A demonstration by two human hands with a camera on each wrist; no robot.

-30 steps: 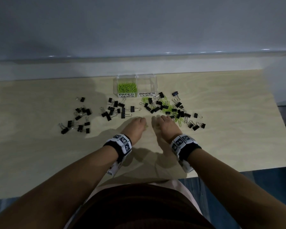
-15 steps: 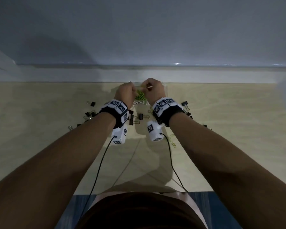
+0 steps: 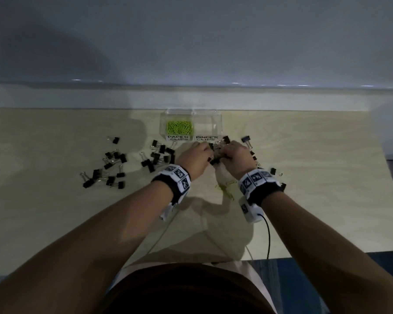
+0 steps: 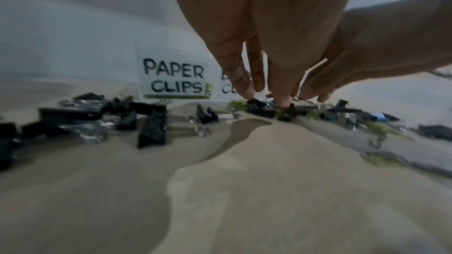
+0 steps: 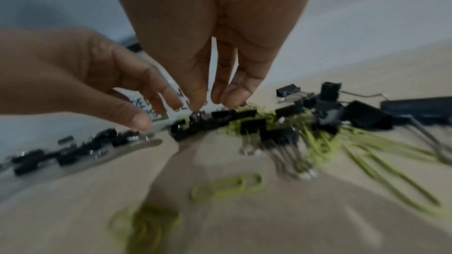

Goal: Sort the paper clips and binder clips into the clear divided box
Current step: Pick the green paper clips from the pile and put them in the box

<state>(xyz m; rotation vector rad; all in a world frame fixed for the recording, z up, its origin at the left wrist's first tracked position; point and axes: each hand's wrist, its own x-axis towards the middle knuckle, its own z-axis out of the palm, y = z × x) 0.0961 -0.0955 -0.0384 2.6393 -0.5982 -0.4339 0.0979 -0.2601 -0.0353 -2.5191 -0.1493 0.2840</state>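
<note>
The clear divided box (image 3: 216, 123) stands at the table's back. Its left cell, labelled PAPER CLIPS (image 4: 175, 77), holds green paper clips (image 3: 179, 128); the BINDER CLIPS cell looks empty. Just in front lies a mixed pile of black binder clips (image 5: 252, 125) and green paper clips (image 5: 315, 142). My left hand (image 3: 208, 148) and right hand (image 3: 222, 152) meet over this pile. The left fingertips (image 4: 281, 99) touch a black clip (image 4: 260, 106). The right fingertips (image 5: 231, 96) rest on the pile's top. Both hands' fingers point down, fairly straight, and nothing is lifted.
More black binder clips lie scattered at far left (image 3: 104, 168) and centre left (image 3: 159, 155), and a few lie to the right (image 3: 246, 139). Loose green paper clips (image 3: 225, 188) lie under my right wrist. A sensor cable (image 3: 268, 236) trails to the table's front edge.
Half a second ago both hands were over the box's paper clip cell. They have since drawn back and come down onto the mixed pile in front of the box.
</note>
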